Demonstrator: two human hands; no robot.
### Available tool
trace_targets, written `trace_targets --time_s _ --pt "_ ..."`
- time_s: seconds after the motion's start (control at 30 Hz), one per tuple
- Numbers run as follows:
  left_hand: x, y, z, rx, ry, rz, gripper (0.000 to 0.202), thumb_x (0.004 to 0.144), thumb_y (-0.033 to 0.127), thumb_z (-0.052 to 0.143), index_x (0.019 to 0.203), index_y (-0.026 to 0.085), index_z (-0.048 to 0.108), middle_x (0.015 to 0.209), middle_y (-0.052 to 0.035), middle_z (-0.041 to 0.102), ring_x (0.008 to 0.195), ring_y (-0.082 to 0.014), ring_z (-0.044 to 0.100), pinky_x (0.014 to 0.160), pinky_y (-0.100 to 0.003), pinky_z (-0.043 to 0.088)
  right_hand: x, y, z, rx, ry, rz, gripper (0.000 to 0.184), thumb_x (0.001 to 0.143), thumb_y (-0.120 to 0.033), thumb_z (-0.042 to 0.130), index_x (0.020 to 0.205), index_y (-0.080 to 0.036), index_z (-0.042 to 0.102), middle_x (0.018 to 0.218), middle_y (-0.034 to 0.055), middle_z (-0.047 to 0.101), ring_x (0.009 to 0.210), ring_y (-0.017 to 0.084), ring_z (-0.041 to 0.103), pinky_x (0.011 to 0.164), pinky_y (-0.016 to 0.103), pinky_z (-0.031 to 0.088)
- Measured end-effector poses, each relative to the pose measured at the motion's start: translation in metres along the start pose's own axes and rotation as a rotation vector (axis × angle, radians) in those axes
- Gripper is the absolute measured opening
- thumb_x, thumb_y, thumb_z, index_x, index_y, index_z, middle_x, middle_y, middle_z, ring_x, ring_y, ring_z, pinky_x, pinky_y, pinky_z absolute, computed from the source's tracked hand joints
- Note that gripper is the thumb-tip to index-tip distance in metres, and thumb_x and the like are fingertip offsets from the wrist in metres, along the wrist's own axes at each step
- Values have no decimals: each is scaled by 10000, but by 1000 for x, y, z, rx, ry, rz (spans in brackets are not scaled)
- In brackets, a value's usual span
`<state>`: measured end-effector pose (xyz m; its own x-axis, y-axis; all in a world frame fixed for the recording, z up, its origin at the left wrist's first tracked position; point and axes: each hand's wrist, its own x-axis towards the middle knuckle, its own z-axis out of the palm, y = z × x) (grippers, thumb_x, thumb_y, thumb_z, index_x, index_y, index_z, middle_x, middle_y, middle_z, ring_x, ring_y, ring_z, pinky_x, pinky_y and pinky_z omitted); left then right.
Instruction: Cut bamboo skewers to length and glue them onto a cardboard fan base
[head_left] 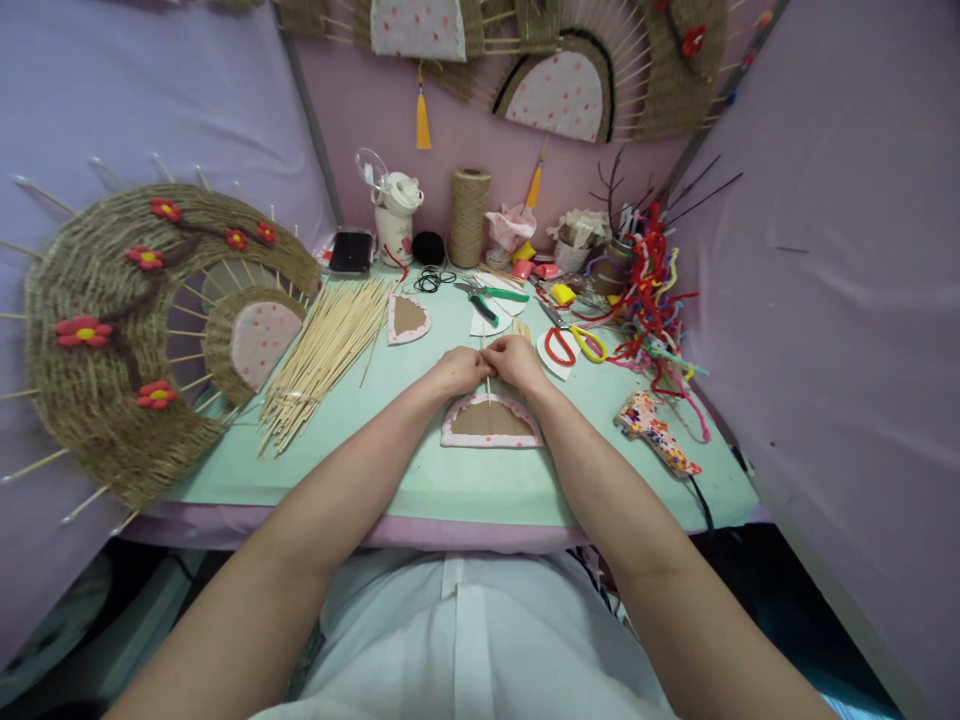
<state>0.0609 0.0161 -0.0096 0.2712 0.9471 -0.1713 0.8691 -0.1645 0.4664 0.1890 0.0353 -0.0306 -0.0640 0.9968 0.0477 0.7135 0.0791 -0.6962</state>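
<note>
My left hand (pixel 462 371) and my right hand (pixel 516 361) meet over the middle of the table, fingers closed in a pinch. Both are on a thin bamboo stick (pixel 488 385), which points toward me. Its near end lies over a half-round cardboard piece (pixel 465 421) with a white, pink-spotted fabric rim. My fingers hide part of the stick. Just beyond my hands lie green-handled pliers (pixel 504 294) and white paper pieces (pixel 480 322). Right of my right hand are scissors (pixel 589 343) with red and yellow handles, partly over a white rounded piece (pixel 556 371).
A pile of bamboo sticks (pixel 330 350) and a smaller fabric-edged piece (pixel 409 318) lie left. A twine-woven fan (pixel 56 250) with red flowers leans there. On the right are a patterned glue gun (pixel 660 435) and pipe cleaners (pixel 652 290). A twine spool (pixel 470 215) stands behind.
</note>
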Motion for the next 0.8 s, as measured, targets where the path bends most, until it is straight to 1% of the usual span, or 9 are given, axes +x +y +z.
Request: trace_targets --time_s 0.17,0.33,0.5,0.6,0.7,0.8 --pt "0 -1 0 -16 -6 5 235 828 304 535 731 149 684 630 -23 596 645 -167 544 596 -255 358 0 1 1 4 -5 -2 184 733 -244 561 637 -154 691 466 -1 580 534 126 551 553 212 397" --pt "0 -2 1 -24 -3 9 220 820 290 537 705 151 663 617 -13 568 636 -156 516 593 -251 341 -1 0 1 0 2 -7 181 728 -230 555 635 -155 692 487 9 606 546 130 557 569 217 402" --pt "1 -3 2 -30 3 9 185 795 266 553 677 155 641 612 -9 553 639 -152 507 591 -246 334 -2 1 1 -7 6 -16 190 717 -243 556 617 -160 694 439 1 574 509 130 548 529 216 386" --pt "2 -3 2 -37 2 9 186 788 264 557 653 160 632 587 -4 539 622 -152 503 587 -251 335 -4 1 1 -14 3 -24 191 718 -242 557 617 -164 699 442 3 582 495 130 544 515 217 378" --pt "2 -3 2 -43 4 5 192 783 271 557 641 164 628 571 -3 537 613 -154 507 581 -252 340 -5 -1 1 -25 8 -32 211 744 -254 554 619 -167 700 438 2 579 489 132 545 528 223 383" --pt "2 -3 2 -43 4 1 209 781 282 545 628 164 623 560 -7 539 601 -155 508 574 -254 343 -6 -4 -1 -48 47 -43 288 799 -301 534 591 -165 680 457 19 587 529 147 559 576 242 392"
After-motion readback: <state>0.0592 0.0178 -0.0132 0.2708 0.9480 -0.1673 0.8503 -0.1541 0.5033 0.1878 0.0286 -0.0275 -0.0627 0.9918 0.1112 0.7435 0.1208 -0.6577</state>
